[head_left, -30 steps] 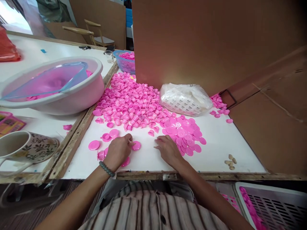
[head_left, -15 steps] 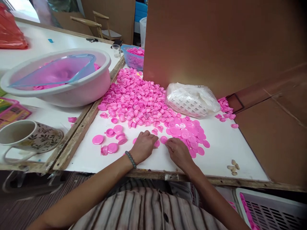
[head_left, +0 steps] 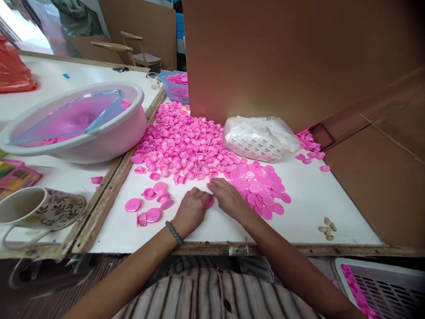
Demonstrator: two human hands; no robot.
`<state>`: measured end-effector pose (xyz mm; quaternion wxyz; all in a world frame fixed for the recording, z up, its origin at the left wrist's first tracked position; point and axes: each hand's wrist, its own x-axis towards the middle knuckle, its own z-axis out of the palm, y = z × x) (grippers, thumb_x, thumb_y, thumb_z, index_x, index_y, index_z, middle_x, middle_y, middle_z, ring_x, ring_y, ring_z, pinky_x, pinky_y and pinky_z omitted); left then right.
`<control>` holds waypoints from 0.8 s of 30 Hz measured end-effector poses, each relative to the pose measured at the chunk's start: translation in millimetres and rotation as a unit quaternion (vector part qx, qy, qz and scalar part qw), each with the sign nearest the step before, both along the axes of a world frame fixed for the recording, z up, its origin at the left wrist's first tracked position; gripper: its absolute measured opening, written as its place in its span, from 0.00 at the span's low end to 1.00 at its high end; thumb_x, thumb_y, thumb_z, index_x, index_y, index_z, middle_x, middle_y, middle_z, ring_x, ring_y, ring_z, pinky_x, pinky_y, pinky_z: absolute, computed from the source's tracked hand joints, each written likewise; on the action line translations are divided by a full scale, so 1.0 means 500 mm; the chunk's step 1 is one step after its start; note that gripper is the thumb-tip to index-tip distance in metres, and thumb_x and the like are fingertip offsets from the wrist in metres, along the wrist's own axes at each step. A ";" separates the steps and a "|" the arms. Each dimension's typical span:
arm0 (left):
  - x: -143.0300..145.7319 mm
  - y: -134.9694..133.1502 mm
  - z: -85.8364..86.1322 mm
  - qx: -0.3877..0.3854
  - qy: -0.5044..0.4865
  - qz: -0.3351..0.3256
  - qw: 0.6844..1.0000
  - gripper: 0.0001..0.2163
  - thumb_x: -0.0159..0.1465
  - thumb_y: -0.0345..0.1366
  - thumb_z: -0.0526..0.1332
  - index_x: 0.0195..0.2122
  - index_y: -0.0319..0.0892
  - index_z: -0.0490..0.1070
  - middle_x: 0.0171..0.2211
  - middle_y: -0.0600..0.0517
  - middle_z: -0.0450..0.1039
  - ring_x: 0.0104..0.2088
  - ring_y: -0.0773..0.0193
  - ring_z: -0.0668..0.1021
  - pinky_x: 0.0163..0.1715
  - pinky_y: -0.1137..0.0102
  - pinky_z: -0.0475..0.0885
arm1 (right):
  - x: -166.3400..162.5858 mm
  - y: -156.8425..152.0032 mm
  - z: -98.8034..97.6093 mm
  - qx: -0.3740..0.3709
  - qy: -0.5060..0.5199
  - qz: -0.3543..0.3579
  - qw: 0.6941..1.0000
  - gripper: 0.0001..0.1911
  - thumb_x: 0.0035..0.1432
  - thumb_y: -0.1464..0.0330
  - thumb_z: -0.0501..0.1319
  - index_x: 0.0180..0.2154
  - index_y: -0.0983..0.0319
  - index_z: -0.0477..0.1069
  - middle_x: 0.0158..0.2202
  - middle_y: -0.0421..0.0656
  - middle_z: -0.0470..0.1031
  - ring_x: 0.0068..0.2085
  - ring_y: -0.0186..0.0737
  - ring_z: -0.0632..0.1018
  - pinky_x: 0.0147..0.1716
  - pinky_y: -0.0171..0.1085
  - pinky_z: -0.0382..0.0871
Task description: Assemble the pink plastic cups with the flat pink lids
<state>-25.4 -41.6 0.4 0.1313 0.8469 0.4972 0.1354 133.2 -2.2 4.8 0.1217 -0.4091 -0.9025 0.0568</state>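
Note:
My left hand (head_left: 191,212), with a bead bracelet at the wrist, rests low over the white table. Its curled fingers are closed on the edge of a small pink toy saucer (head_left: 210,202). Just beyond, my right hand (head_left: 227,197) reaches across from the right, fingertips pinched on a small pink piece, apparently a toy cup, mostly covered by the fingers. A heap of pink toy cups (head_left: 186,144) lies farther back. Flat pink saucers (head_left: 257,184) spread in a pile right of my right hand. Several cups and saucers (head_left: 153,215) lie left of my left hand.
A large white basin (head_left: 109,137) and a floral mug (head_left: 63,208) stand left of the wooden strip (head_left: 109,190). A white plastic bag (head_left: 260,139) leans near the cardboard wall (head_left: 282,57). Peanuts (head_left: 327,229) lie at right; a white crate (head_left: 381,266) sits below the edge.
My right hand has moved left and slightly away from me, closer to my left hand, from a saucer to the small piece. The whole view has shifted slightly.

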 end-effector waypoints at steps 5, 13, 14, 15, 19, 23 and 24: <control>-0.008 -0.009 -0.004 -0.010 -0.032 0.045 0.998 0.13 0.60 0.32 0.56 0.46 0.38 0.65 0.35 0.47 0.70 0.40 0.58 0.68 0.40 0.65 0.66 | 0.011 0.000 -0.020 -0.032 0.026 -0.064 0.997 0.11 0.61 0.72 0.51 0.32 0.63 0.71 0.36 0.44 0.68 0.33 0.34 0.69 0.25 0.30 0.61; -0.013 -0.012 -0.002 -0.063 -0.079 0.100 0.990 0.21 0.56 0.29 0.60 0.51 0.40 0.59 0.36 0.48 0.72 0.43 0.58 0.69 0.41 0.65 0.67 | 0.039 -0.045 -0.029 -0.038 0.032 -0.080 0.996 0.14 0.62 0.71 0.47 0.40 0.60 0.70 0.43 0.45 0.66 0.35 0.35 0.70 0.26 0.31 0.61; -0.013 -0.011 -0.002 -0.063 -0.080 0.102 0.990 0.21 0.56 0.29 0.60 0.51 0.40 0.59 0.36 0.48 0.72 0.43 0.58 0.69 0.41 0.65 0.67 | 0.039 -0.046 -0.028 -0.039 0.033 -0.077 0.996 0.14 0.62 0.71 0.47 0.40 0.60 0.70 0.42 0.45 0.67 0.35 0.35 0.70 0.26 0.31 0.61; -0.013 -0.011 -0.003 -0.063 -0.080 0.105 0.989 0.21 0.56 0.29 0.60 0.51 0.40 0.59 0.36 0.48 0.72 0.43 0.58 0.69 0.41 0.65 0.67 | 0.038 -0.045 -0.027 -0.040 0.043 -0.078 0.995 0.13 0.62 0.72 0.48 0.39 0.60 0.71 0.40 0.44 0.67 0.33 0.35 0.70 0.25 0.31 0.62; -0.013 -0.009 -0.010 -0.062 -0.075 0.110 0.989 0.21 0.57 0.30 0.60 0.52 0.41 0.58 0.37 0.49 0.72 0.42 0.58 0.69 0.41 0.66 0.67 | 0.022 -0.044 -0.025 -0.047 0.132 -0.089 0.986 0.13 0.61 0.70 0.50 0.36 0.61 0.73 0.37 0.44 0.69 0.33 0.34 0.71 0.28 0.31 0.65; -0.014 -0.008 -0.017 -0.056 -0.078 0.109 0.989 0.22 0.58 0.32 0.59 0.53 0.41 0.56 0.37 0.48 0.72 0.43 0.58 0.69 0.41 0.66 0.66 | -0.003 -0.057 -0.023 -0.026 0.103 -0.043 0.993 0.14 0.61 0.72 0.50 0.36 0.60 0.74 0.46 0.46 0.69 0.40 0.38 0.72 0.35 0.35 0.69; -0.014 -0.008 -0.018 -0.055 -0.079 0.109 0.989 0.22 0.58 0.33 0.59 0.53 0.40 0.56 0.36 0.48 0.72 0.43 0.58 0.70 0.41 0.65 0.66 | -0.007 -0.062 -0.023 -0.022 0.078 -0.028 0.996 0.14 0.61 0.73 0.49 0.37 0.60 0.74 0.46 0.45 0.70 0.41 0.39 0.72 0.36 0.36 0.69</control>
